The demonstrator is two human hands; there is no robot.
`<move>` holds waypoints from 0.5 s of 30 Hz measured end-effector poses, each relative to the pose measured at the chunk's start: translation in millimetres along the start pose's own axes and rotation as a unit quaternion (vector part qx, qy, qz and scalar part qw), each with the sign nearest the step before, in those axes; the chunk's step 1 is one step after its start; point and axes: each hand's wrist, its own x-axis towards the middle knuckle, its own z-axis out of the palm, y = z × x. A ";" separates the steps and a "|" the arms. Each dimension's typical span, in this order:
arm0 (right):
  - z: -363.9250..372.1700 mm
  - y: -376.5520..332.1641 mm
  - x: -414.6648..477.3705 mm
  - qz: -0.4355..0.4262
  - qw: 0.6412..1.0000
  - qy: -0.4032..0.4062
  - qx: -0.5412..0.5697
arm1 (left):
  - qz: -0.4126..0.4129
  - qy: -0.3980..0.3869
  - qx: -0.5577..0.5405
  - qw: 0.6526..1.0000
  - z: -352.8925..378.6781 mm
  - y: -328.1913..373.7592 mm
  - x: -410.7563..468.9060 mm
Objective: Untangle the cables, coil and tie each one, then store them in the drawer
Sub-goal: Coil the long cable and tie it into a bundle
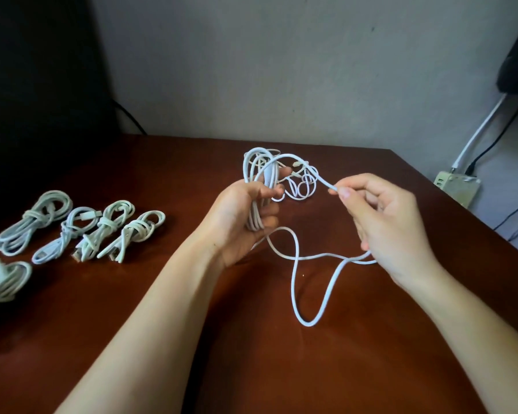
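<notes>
Both forearms reach out over the table, hands raised a little above it. The left hand (245, 216) is turned palm inward, its fingers curled round a stack of gathered loops of the white cable (296, 156), the thumb laid along them. The right hand (386, 222) sits opposite, pinching the same cable between thumb and forefinger at its top, while its lower fingers are curled in with another run of the cable passing beneath them. The table (72, 339) is a reddish-brown surface pushed up against a plain grey wall (251, 70); a big dark shape (27, 85) fills the left corner, and off the right edge a pale power strip (458, 189) sits with white and black cords running up from it. The held cable arches from the left hand's loops over to the right hand's pinch, and lower down its slack crosses itself and drops in a long narrow loop whose bottom lies on the table near the person. Just behind the hands a loose tangle (299, 186) of thin white cable lies on the table. Well off to the left lie five tied bundles (106, 224), each a white cable coiled and wrapped round its middle, four in a row and one nearer the edge.
</notes>
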 end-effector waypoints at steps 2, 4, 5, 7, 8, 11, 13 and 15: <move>1.0 0.4 -0.9 -0.005 1.000 -0.008 -0.009 | -0.014 0.000 0.009 1.000 2.0 -3.5 2.0; 2.3 0.8 -1.9 -0.011 1.000 -0.019 -0.014 | -0.025 -0.015 0.013 1.000 4.6 -6.1 2.7; 3.1 1.1 -2.5 -0.013 0.999 -0.025 -0.017 | -0.025 -0.024 0.009 0.999 6.1 -6.5 2.4; 4.4 1.6 -3.5 -0.014 0.999 -0.034 -0.021 | -0.023 -0.038 0.001 0.999 8.9 -5.8 0.5; 5.0 1.8 -3.8 -0.011 0.999 -0.038 -0.020 | -0.023 -0.044 0.000 0.999 9.8 -5.3 -0.2; 6.4 1.9 -4.6 0.009 0.998 -0.062 -0.021 | -0.027 -0.068 0.001 0.997 11.0 -4.1 -1.5; 7.6 2.4 -5.2 0.028 0.996 -0.079 -0.022 | -0.025 -0.085 0.010 0.996 11.5 -4.4 -2.4; 8.5 2.4 -5.4 0.052 0.994 -0.095 -0.021 | -0.016 -0.090 0.034 0.995 11.0 -5.4 -3.3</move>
